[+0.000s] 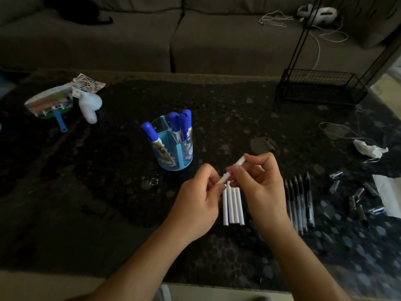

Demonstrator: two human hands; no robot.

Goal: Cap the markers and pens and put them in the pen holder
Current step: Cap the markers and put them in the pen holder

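Note:
My left hand (202,192) pinches a small white cap (223,178) at the lower end of a white marker (239,161). My right hand (256,177) grips that marker's barrel, which tilts up to the right. Under my hands, several white markers (233,205) lie side by side on the dark table. A blue pen holder (173,146) stands up and to the left of my hands with three blue-capped markers (184,124) in it. To the right lie several uncapped black pens (300,203) and their loose caps (355,196).
A white handheld fan (90,105) and a packet of coloured items (51,103) sit at the far left. A black wire rack (321,88) stands at the back right. Crumpled tissue (368,148) and a cable lie at the right. A sofa runs behind the table.

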